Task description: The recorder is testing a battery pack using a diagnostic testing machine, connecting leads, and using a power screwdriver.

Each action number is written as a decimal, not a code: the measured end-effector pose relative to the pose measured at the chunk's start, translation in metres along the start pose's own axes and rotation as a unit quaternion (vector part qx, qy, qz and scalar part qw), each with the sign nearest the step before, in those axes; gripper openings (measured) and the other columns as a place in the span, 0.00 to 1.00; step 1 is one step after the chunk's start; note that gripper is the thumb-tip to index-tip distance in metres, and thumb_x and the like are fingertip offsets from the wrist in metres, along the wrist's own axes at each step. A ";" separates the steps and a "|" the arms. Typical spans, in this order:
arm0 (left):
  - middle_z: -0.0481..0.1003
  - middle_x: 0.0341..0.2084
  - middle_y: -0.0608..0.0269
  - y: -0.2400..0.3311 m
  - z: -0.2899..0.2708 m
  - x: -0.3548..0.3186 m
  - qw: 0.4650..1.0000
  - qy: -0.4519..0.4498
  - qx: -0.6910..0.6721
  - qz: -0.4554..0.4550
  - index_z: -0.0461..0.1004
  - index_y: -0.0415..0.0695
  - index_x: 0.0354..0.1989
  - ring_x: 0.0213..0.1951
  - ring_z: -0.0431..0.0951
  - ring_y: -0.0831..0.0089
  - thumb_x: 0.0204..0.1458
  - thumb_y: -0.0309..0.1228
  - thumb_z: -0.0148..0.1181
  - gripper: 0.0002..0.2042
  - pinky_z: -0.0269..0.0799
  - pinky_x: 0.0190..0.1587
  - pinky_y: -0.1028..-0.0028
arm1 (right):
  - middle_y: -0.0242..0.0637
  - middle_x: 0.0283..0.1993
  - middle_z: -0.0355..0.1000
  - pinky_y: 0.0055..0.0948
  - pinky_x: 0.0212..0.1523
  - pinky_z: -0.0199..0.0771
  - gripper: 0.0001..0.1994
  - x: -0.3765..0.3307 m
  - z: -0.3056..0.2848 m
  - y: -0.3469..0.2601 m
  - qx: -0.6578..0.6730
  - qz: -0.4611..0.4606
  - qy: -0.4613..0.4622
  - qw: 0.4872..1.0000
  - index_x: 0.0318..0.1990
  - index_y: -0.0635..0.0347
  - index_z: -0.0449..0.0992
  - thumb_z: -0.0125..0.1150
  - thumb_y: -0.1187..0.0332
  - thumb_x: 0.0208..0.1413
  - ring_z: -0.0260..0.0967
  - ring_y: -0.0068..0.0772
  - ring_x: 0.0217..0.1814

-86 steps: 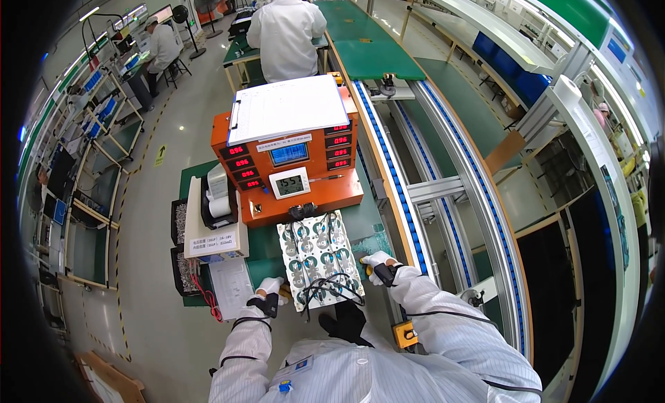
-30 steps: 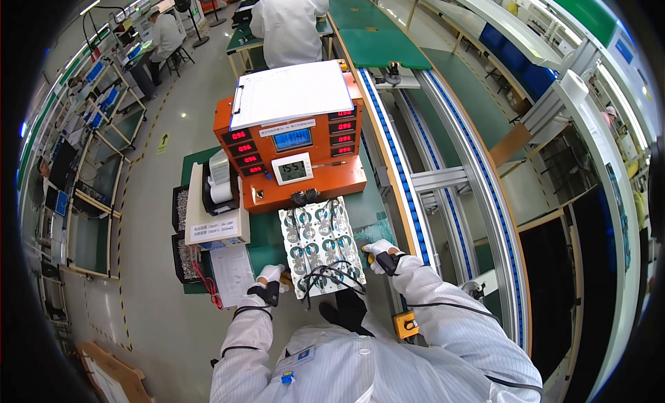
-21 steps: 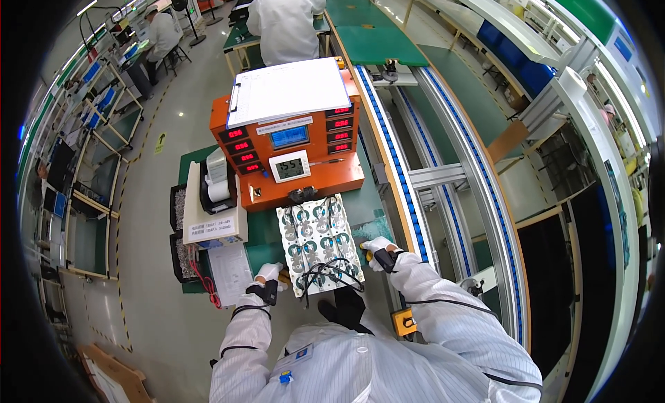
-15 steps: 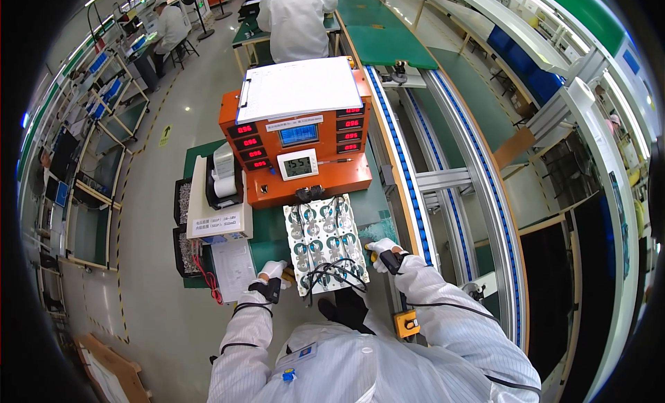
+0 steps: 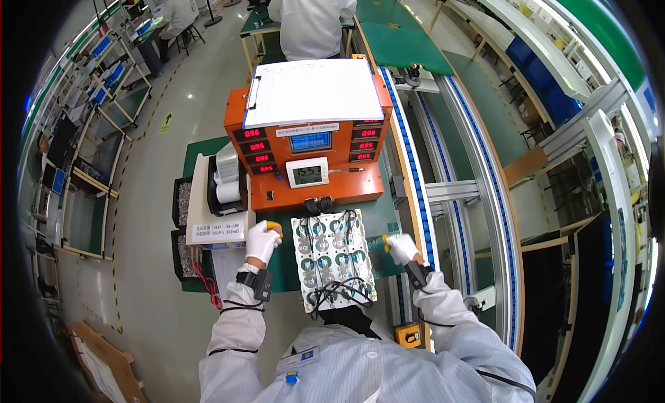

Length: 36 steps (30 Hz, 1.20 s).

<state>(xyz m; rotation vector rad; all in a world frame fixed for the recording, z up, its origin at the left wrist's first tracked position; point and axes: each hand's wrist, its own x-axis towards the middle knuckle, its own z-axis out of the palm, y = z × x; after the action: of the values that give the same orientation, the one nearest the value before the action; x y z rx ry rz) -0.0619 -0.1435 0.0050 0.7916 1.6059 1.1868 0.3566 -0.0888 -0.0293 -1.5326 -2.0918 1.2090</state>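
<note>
A white panel (image 5: 334, 259) with rows of round metal tabs and teal circles lies at the bench's front edge. Black cables (image 5: 339, 290) run along it and lie tangled over its near end. To its left, my left hand (image 5: 263, 242), in a white glove with yellow fingertips, is raised by the white box, fingers curled in. On the other side my right hand (image 5: 402, 249), gloved alike, hovers just off the panel's right edge, its fingers bent together. Neither hand touches the panel, and nothing shows in either one.
Behind the panel stands an orange tester (image 5: 315, 185) with red displays, topped by a clipboard (image 5: 315, 91). A small digital clock (image 5: 307, 173) leans on it. The white box (image 5: 218, 223) and black bins (image 5: 183, 254) are at left. A conveyor (image 5: 457, 195) runs along the right; a person (image 5: 312, 22) sits ahead.
Both hands have come away from the panel's sides. My left hand has risen forward and left toward the white box; my right has drawn off to the right. The whole view has shifted slightly.
</note>
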 end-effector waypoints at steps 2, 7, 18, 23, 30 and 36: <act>0.76 0.21 0.64 0.022 0.006 0.017 0.989 0.015 0.105 0.100 0.78 0.38 0.33 0.21 0.74 0.79 0.48 0.24 0.64 0.05 0.68 0.26 0.78 | 0.33 0.22 0.70 0.27 0.24 0.66 0.10 0.030 -0.027 -0.029 0.203 0.191 -0.017 0.960 0.31 0.62 0.75 0.56 0.65 0.57 0.69 0.25 0.23; 0.78 0.23 0.60 0.047 0.023 0.054 0.962 0.003 0.219 0.164 0.79 0.37 0.35 0.25 0.78 0.74 0.43 0.23 0.69 0.10 0.72 0.30 0.74 | 0.42 0.35 0.79 0.31 0.41 0.76 0.15 0.105 -0.049 -0.101 -0.030 -0.031 0.011 0.999 0.43 0.63 0.78 0.60 0.61 0.54 0.78 0.38 0.38; 0.77 0.32 0.54 0.043 0.039 0.084 0.917 -0.151 0.285 0.235 0.80 0.38 0.40 0.38 0.79 0.58 0.40 0.26 0.69 0.15 0.74 0.41 0.69 | 0.45 0.40 0.76 0.33 0.47 0.74 0.15 0.182 -0.002 -0.125 -0.014 -0.184 -0.155 0.971 0.43 0.62 0.80 0.68 0.68 0.45 0.74 0.49 0.43; 0.76 0.30 0.51 0.035 0.051 0.089 0.914 -0.161 0.273 0.252 0.79 0.37 0.35 0.36 0.77 0.54 0.40 0.26 0.67 0.12 0.73 0.39 0.66 | 0.44 0.39 0.77 0.30 0.46 0.74 0.15 0.187 0.015 -0.121 0.051 -0.183 -0.165 0.968 0.42 0.62 0.81 0.70 0.67 0.47 0.75 0.43 0.41; 0.74 0.27 0.52 0.038 0.057 0.089 0.919 -0.153 0.290 0.220 0.78 0.38 0.33 0.35 0.76 0.52 0.36 0.25 0.64 0.12 0.72 0.39 0.65 | 0.44 0.40 0.78 0.28 0.46 0.73 0.14 0.192 0.017 -0.118 0.085 -0.157 -0.181 0.967 0.42 0.63 0.81 0.70 0.69 0.49 0.76 0.40 0.41; 0.77 0.34 0.51 0.035 0.055 0.092 0.907 -0.169 0.326 0.204 0.80 0.40 0.37 0.41 0.76 0.52 0.37 0.27 0.65 0.14 0.72 0.46 0.65 | 0.42 0.39 0.78 0.28 0.46 0.73 0.15 0.191 0.019 -0.117 0.113 -0.157 -0.174 0.965 0.42 0.62 0.82 0.72 0.71 0.45 0.75 0.37 0.41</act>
<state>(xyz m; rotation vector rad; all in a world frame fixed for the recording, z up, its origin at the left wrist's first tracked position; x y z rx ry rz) -0.0423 -0.0325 0.0057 1.7334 1.5838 0.7005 0.1916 0.0615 0.0013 -0.8973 -2.2001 1.6128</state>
